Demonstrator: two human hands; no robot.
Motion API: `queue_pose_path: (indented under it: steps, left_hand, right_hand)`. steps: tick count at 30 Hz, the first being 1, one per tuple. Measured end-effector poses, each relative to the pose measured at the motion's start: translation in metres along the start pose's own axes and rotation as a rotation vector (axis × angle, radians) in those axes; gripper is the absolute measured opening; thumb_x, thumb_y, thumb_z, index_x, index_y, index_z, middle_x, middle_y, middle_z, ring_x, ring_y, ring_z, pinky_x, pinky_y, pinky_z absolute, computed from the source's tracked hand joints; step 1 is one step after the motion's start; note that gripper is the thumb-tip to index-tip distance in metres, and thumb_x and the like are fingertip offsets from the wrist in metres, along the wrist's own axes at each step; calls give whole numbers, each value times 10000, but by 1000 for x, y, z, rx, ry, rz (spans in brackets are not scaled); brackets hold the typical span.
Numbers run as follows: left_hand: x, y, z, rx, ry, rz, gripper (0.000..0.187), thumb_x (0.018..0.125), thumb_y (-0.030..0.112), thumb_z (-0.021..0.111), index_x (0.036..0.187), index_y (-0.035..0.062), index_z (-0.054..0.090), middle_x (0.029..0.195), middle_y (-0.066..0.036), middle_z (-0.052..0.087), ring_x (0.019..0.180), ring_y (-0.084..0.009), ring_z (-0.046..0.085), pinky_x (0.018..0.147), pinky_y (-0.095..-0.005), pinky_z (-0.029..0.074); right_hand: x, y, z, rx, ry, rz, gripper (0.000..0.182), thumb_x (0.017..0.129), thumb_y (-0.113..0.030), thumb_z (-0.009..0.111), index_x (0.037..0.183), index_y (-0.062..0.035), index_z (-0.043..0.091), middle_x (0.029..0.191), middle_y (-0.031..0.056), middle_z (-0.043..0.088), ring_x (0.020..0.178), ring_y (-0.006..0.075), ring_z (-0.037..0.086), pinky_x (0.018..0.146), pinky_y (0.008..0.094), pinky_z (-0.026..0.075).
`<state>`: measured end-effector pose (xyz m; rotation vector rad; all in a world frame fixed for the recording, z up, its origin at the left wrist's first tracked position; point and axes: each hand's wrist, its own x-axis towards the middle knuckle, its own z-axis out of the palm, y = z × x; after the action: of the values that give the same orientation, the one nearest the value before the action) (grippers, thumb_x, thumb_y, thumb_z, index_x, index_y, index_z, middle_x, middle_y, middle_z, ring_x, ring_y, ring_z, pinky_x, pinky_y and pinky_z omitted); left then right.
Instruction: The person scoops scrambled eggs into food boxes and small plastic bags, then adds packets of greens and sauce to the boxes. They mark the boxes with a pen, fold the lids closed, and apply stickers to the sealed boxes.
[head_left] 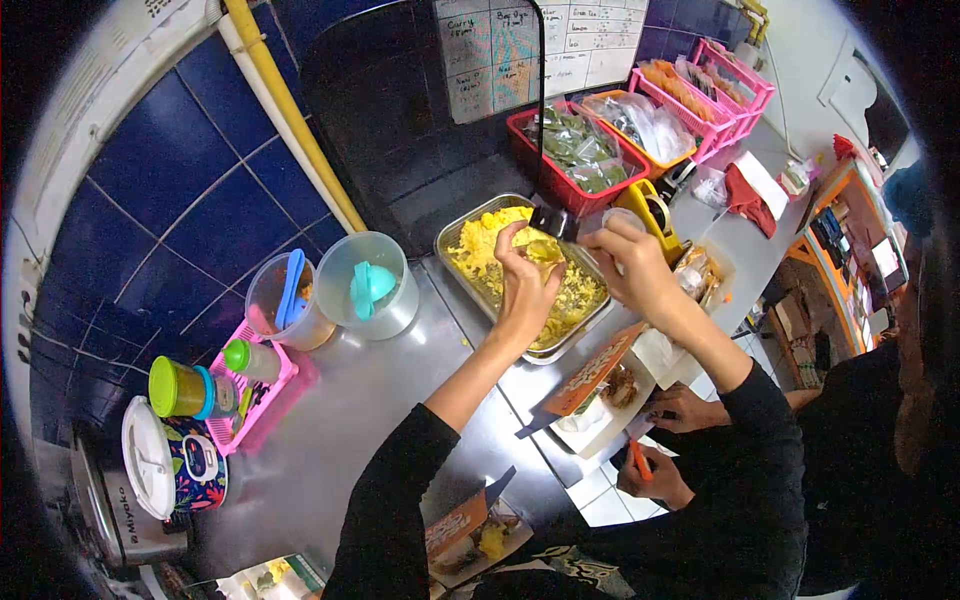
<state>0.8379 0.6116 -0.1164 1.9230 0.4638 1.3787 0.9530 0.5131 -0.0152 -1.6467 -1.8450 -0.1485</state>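
A metal tray (pixel 478 287) holds crumbled yellow food (pixel 490 240) that looks like scrambled egg. Above it, my left hand (pixel 528 290) curls around a small, yellowish, see-through thing (pixel 545 251) that looks like a cup. My right hand (pixel 637 265) is closed with bent fingers at the tray's right side. A dark, shiny, scoop-like utensil (pixel 553 223) extends from its fingertips over the tray; its handle is mostly hidden. Below my right forearm is an open food box (pixel 590 428) with an orange printed lid and browned food inside.
Another person's hands (pixel 692 410) work beside the box, one with an orange tool (pixel 640 461). Two plastic tubs (pixel 368 290) stand left of the tray. A red basket (pixel 570 165) of packed leaves sits behind. Another filled box (pixel 480 545) lies near my left elbow.
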Motion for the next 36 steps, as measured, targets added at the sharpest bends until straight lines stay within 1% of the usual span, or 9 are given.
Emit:
queue_pose_path:
  steps: [3,16,19,21,22,23,25,31,36]
  left_hand:
    - [1,3,-2,-32,-37,4,781,702,-97,665,1266,1,135,1232,-224,321,1046,-312,479,878,-386,412]
    - [-15,0,-53,187,-120,87,698,701,-17,709,1213,-26,236,1286,-169,322,1026,-272,500,899,-337,435]
    - [-37,6,-84,209,-225,-70,578,725,-2,705,1165,-14,329,1170,-162,449,1014,-255,523,888,-331,435]
    - [-61,1,-98,204,-286,-135,541,734,4,703,1146,-9,352,1117,-157,491,1009,-256,531,883,-333,434]
    - [-75,0,-104,216,-294,-182,522,735,19,695,1143,0,371,1072,-175,512,983,-314,533,861,-369,434]
    - [-88,-2,-109,227,-298,-231,503,736,34,688,1140,9,389,1028,-194,534,957,-372,535,840,-405,434]
    - [-118,-16,-111,261,-303,-184,516,735,37,690,1139,18,370,1027,-193,532,946,-373,534,829,-410,433]
    - [-152,-47,-106,358,-336,-179,581,720,3,692,1148,33,300,1065,-200,511,977,-367,518,832,-427,427]
    - [-152,-57,-96,100,-78,-46,646,662,-59,712,1151,24,297,1141,-200,470,1058,-301,496,891,-400,416]
  right_hand:
    - [-6,3,10,31,-73,28,201,698,87,579,879,3,603,734,136,509,652,301,532,584,378,435]
    - [2,23,13,64,30,109,160,693,48,572,838,1,620,765,179,590,720,356,590,643,419,469]
    - [-25,75,60,-162,-441,287,136,678,22,585,791,-20,649,799,193,623,777,335,632,661,415,511]
    - [-33,70,73,-282,-540,294,127,675,23,586,775,-21,651,797,196,628,778,330,640,657,410,522]
    - [-37,67,79,-402,-642,302,117,671,23,588,758,-21,653,794,200,632,779,326,648,654,404,533]
    - [-43,71,90,-402,-642,297,117,671,23,588,758,-21,653,794,200,632,779,326,648,654,404,533]
    - [-53,74,105,-499,-725,152,113,661,10,608,760,-15,656,811,204,637,780,319,655,649,392,541]
    - [-34,17,107,-279,-935,250,154,680,4,599,821,18,661,868,232,636,829,341,647,670,395,540]
    - [-26,-4,124,-102,-988,269,198,674,-50,609,816,87,627,820,282,616,825,392,630,723,395,523]
